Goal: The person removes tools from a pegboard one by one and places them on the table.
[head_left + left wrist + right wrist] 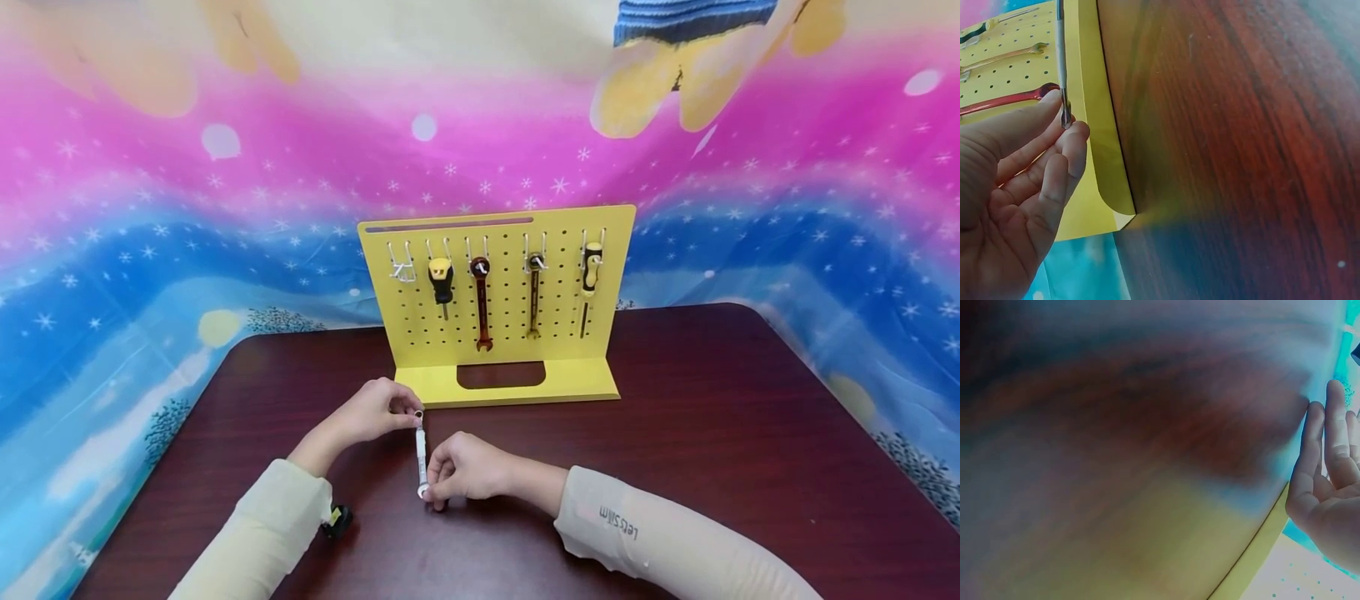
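A silver wrench (pixel 421 450) is held between both hands over the table, in front of the pegboard. My left hand (pixel 381 410) pinches its far end between thumb and fingers; the left wrist view shows the wrench (pixel 1062 62) rising from the fingertips of that hand (pixel 1029 162). At the near end, my right hand (pixel 471 467) pinches the ring of the wrench. In the right wrist view, the right hand (pixel 1329 481) appears at the edge with some fingers extended, and the wrench is out of sight.
A yellow pegboard (pixel 558 292) stands behind, with a stubby screwdriver (pixel 441 281), a reddish wrench (pixel 482 304), a golden wrench (pixel 534 296) and a longer screwdriver (pixel 591 271). White hooks (pixel 402 271) hang at its left. A small black-and-yellow object (pixel 340 521) lies by the left sleeve.
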Motion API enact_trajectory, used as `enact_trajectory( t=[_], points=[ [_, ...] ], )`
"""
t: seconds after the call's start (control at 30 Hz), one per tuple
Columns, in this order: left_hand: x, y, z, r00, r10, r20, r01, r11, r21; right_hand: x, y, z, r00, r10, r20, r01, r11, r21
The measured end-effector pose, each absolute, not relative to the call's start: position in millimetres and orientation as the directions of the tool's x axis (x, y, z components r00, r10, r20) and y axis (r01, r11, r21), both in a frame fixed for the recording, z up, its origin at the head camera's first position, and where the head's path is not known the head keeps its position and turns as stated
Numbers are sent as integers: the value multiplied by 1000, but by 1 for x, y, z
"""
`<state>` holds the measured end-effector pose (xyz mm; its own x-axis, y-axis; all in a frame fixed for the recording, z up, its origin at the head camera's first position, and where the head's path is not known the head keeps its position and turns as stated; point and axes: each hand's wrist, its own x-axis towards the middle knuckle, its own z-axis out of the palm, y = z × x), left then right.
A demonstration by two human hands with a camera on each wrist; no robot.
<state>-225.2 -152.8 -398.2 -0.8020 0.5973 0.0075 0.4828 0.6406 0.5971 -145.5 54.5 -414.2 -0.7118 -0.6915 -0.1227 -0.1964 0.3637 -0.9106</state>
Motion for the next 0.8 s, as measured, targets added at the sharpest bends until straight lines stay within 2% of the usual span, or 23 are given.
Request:
enact_trajectory(
  t=[0.43, 0.8],
  points=[
    [-223, -152, -401, -791, 612, -3, 504, 653, 566, -147, 50, -412, -697, -707, -120, -309, 447, -840],
    [-223, -151, -407, -789, 614, -3, 527, 680, 510, -148, 47, -416, -707, -697, -122, -314, 464, -828]
  ],
)
